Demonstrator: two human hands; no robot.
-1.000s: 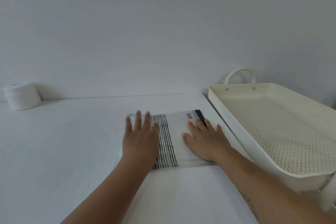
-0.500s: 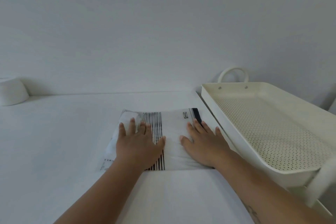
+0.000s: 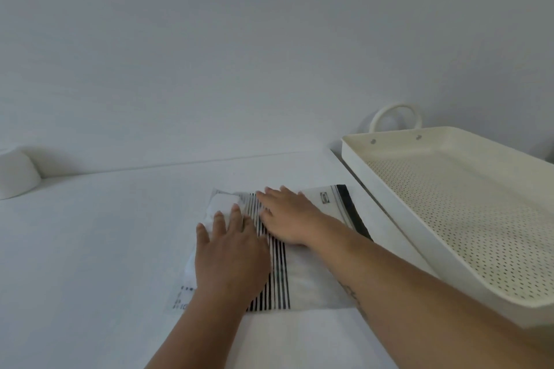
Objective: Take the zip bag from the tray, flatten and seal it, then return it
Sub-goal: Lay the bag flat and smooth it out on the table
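A clear zip bag (image 3: 305,281) with black stripes across its middle lies flat on the white table. Its dark zip strip runs along the right edge, next to the tray. A bulge of white filling shows at its far left corner. My left hand (image 3: 230,252) presses palm-down on the bag's left half, fingers spread. My right hand (image 3: 289,216) lies flat on the far middle of the bag, over the stripes, its forearm crossing the bag's right half. The cream perforated tray (image 3: 389,189) stands to the right with nothing in it.
A white round container (image 3: 15,174) sits at the far left against the wall. The tray has a loop handle (image 3: 395,117) at its far end. The white table (image 3: 90,249) stretches to the left of the bag.
My right hand has slid left and away from the zip edge onto the stripes. My left hand stays pressed on the left half. More of the zip strip shows.
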